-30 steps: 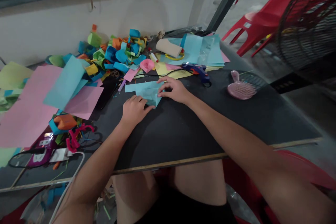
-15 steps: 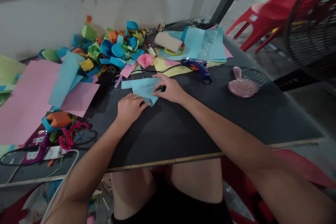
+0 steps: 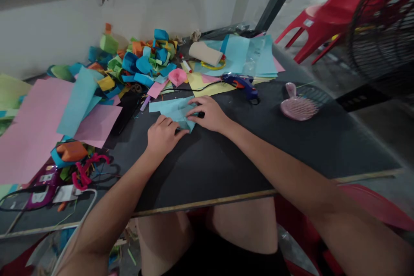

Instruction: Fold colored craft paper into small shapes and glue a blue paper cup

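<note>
A piece of light blue paper [image 3: 174, 109] lies on the dark table, partly folded at its near right side. My left hand [image 3: 163, 136] grips its near edge, thumb pointing right along the fold. My right hand [image 3: 208, 113] is at the paper's right side, thumb and fingers pinching the folded part. The fingers cover much of the fold. Just beyond the paper are a pink paper flower shape [image 3: 177, 77] and a small pink paper piece [image 3: 157, 89]. A blue glue gun [image 3: 241, 84] lies behind my right hand.
Colourful paper pieces [image 3: 139, 62] are heaped by the wall. Large pink sheets [image 3: 39, 112] lie at left, light blue sheets [image 3: 237, 54] at back right. A pink hairbrush [image 3: 298, 105] rests at right. A fan [image 3: 384, 30] and a red chair [image 3: 330, 17] stand beyond the table.
My left hand has shifted slightly right along the near edge of the blue paper. The paper's near part is now folded over more; my right hand stays at its right side.
</note>
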### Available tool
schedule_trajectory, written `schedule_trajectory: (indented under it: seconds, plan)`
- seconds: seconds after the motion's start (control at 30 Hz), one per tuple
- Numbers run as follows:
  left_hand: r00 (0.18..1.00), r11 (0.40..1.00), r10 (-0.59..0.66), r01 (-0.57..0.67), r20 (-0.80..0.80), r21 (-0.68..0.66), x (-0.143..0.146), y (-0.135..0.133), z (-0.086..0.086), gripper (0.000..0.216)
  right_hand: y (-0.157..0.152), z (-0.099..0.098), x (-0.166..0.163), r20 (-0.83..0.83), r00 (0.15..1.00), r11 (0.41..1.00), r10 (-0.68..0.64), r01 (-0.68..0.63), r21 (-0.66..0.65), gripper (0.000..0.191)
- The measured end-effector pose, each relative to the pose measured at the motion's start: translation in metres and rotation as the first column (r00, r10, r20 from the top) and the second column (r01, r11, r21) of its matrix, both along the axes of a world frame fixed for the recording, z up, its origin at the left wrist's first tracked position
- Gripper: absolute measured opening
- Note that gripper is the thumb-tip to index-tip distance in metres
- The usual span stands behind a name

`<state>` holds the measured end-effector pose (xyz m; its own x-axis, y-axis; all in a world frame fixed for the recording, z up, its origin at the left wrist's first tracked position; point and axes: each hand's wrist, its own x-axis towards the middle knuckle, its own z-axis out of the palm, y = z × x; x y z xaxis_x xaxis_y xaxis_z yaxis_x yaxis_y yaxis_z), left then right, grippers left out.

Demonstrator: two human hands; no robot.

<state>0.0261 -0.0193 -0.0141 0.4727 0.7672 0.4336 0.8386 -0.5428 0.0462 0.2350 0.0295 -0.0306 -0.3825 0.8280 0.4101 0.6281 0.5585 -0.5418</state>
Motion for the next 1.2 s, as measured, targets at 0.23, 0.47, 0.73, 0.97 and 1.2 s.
schedule_trajectory:
  seconds: [0.23, 0.47, 0.73, 0.97, 1.2]
  plan:
    - [0.999, 0.998, -0.047, 0.047, -0.005, 0.029, -0.001, 0.003, -0.002, 0.037, -0.002, 0.0, 0.0, 0.007, 1.0, 1.0, -0.012, 0.012, -0.014, 0.008]
    - [0.998, 0.997, -0.065, 0.065, -0.003, 0.031, 0.001, 0.003, 0.0, 0.034, -0.003, 0.002, 0.0, 0.035, 0.999, 0.999, -0.017, 0.018, -0.029, 0.01]
    - [0.99, 0.99, -0.141, 0.141, -0.002, 0.012, -0.002, 0.006, -0.001, 0.022, -0.009, -0.001, -0.006, 0.02, 0.998, 0.998, -0.06, 0.06, 0.01, 0.01]
    - [0.922, 0.924, -0.379, 0.372, -0.083, -0.09, -0.004, 0.008, 0.004, 0.028, -0.016, 0.001, -0.011, 0.056, 0.991, 0.993, -0.118, 0.119, -0.011, 0.011]
    - [0.925, 0.916, -0.379, 0.375, -0.003, -0.139, -0.001, -0.001, 0.002, 0.031, -0.006, 0.007, 0.013, 0.15, 0.976, 0.981, -0.156, 0.171, -0.095, 0.018]
